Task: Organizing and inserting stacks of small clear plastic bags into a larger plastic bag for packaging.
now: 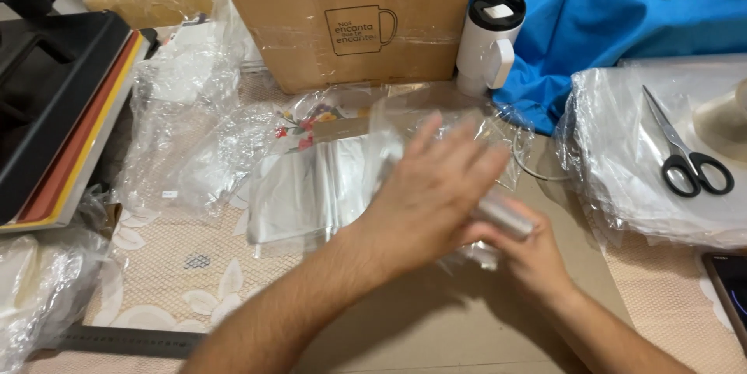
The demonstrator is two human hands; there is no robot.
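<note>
head view. left hand (436,187) lies flat, fingers spread and released, palm pressing down on a clear plastic sleeve (405,129) that stretches out beyond its fingertips. right hand (529,253), partly hidden under the left, is clenched around a rolled or bunched end of the same film just beside the left palm. both forearms cross low over the table. the film looks very light, soft, slippery and easily creased; best held at an edge or the bunched end. ahead of the hands stands a cardboard box (342,16); a white tumbler (489,43) beside it; scissors (689,158) off to the right.
</note>
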